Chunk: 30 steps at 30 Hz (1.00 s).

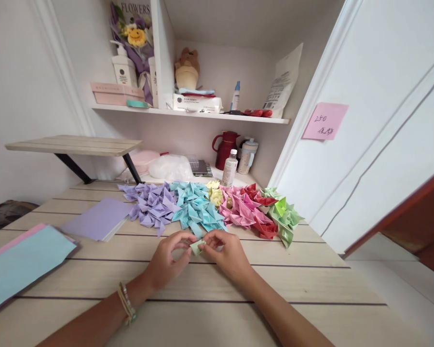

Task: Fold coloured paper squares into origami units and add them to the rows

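Observation:
A small piece of light green folded paper is held just above the table, in front of the colored piles. My right hand pinches its right side between thumb and fingers. From the other side, my left hand curls round with its fingertips at the paper's left and upper edges. Behind the hands lie folded paper pieces grouped by color: purple pieces, blue pieces, yellow pieces, pink pieces, red pieces and green pieces.
Flat purple sheets and a stack topped with light blue paper lie at left on the slatted table. A small raised shelf stands back left. Behind the piles are a bottle and a red jug.

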Tool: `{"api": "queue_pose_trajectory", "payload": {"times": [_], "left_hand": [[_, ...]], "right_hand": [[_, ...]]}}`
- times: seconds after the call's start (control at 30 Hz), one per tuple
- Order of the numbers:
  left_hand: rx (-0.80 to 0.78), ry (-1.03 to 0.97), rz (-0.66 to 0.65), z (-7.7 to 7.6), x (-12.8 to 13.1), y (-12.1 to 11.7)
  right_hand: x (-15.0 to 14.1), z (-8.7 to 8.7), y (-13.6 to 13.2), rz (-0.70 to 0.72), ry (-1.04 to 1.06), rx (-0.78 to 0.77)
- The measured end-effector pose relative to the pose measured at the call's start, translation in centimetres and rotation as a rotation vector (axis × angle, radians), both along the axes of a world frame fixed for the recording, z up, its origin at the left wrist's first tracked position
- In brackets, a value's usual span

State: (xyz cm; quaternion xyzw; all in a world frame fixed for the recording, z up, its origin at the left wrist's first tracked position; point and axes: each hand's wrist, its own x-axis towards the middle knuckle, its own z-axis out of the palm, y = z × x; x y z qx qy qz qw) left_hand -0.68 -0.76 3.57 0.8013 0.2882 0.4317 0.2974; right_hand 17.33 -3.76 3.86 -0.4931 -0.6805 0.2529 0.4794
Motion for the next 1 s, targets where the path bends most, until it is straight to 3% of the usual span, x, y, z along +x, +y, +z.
{"api": "queue_pose_trajectory", "payload": {"times": [0.23,0.47,0.6,0.8,0.87,0.93,1.0], "left_hand": [[0.006,0.027,0.033,0.1,0.1,0.4],[-0.414,-0.303,0.127,0.0,0.7,0.2],[-0.575,-0.408,0.077,0.1,0.8,0.5],[-0.833,-0.288,-0.238,0.0,0.1,1.7],[-0.842,-0.229,-0.296,-0.3,0.1,2.0],[-0.830,-0.187,-0.255,-0.3,0.2,1.9],[-0.796,-0.186,-0.123,0.0,0.4,1.7]], "right_hand": [[-0.2,0.2,-0.4,0.096,-0.125,0.014],[-1.3,-0.3,-0.1,0.052,0.002,-0.048],[-1.7,-0.3,0.0,0.045,0.173,-0.106],[0.0,0.1,0.5,0.100,0.174,-0.137],[0.3,0.1,0.5,0.110,0.116,-0.107],[0.2,0.2,0.4,0.110,0.069,-0.083],[-0.1,0.1,0.2,0.115,0.075,-0.088]]}}
